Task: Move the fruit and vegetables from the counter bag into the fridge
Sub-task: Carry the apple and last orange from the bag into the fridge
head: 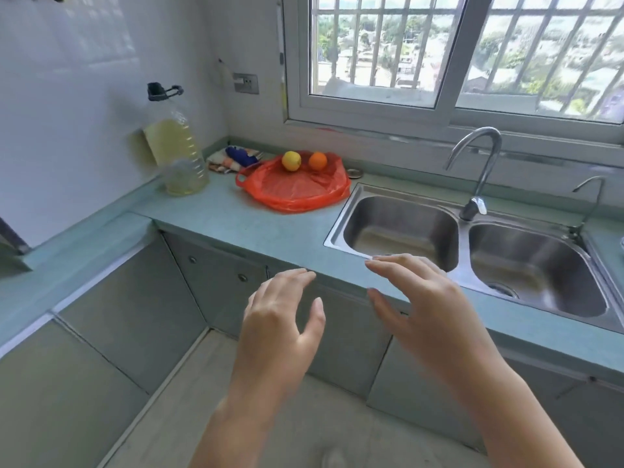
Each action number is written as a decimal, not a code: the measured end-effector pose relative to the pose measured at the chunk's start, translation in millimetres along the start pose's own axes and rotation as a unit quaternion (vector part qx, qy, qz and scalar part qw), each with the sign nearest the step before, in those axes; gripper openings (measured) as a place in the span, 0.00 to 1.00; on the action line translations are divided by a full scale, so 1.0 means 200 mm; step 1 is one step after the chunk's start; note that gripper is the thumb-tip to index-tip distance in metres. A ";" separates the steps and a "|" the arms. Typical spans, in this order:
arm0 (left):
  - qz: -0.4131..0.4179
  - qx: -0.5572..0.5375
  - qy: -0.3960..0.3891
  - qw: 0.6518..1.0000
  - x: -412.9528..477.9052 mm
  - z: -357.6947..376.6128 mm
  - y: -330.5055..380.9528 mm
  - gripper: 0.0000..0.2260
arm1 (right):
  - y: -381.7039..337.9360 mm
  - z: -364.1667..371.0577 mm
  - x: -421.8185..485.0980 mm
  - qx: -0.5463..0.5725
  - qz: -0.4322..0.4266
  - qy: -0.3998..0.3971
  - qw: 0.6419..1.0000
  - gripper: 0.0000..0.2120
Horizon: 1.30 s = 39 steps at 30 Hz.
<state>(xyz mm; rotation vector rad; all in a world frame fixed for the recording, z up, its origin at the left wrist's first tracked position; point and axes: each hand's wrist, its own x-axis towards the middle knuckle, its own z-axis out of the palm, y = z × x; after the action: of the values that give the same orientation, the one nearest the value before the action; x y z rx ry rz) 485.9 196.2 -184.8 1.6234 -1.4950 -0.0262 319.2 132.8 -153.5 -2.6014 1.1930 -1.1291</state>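
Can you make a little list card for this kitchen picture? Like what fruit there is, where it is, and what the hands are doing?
fruit: lemon and orange, side by side, not touching
where: on the red plastic bag, on the counter, left of the sink
left hand: open, holding nothing
right hand: open, holding nothing
nearby: oil bottle by the wall
fridge: not in view

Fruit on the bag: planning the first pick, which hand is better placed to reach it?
Probably the left hand: empty and in line with the bag holding lemon and orange. The right hand hovers by the sink.
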 end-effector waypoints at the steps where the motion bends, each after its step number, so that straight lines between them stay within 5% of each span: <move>1: 0.004 0.000 -0.004 1.000 0.07 0.03 -0.03 0.18 | 0.05 0.04 0.06 -0.001 -0.001 0.004 1.000 0.16; 13: 0.006 0.026 -0.016 1.000 0.93 0.31 -0.39 0.19 | 0.46 0.46 0.91 -0.016 -0.015 -0.001 1.000 0.17; 30: 0.006 0.002 -0.021 1.000 1.69 0.04 -1.49 0.20 | 0.17 1.40 1.71 -0.060 -0.001 -0.059 0.996 0.13; 39: 0.023 -0.043 -0.083 0.995 1.98 0.18 -1.83 0.19 | 0.20 1.71 1.92 -0.089 0.084 -0.069 0.990 0.15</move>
<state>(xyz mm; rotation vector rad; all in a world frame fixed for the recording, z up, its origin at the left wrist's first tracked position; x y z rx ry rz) 859.4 -193.3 -217.6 1.5482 -1.6341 -0.2005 680.2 -235.1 -187.7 -2.5912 1.5102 -0.8334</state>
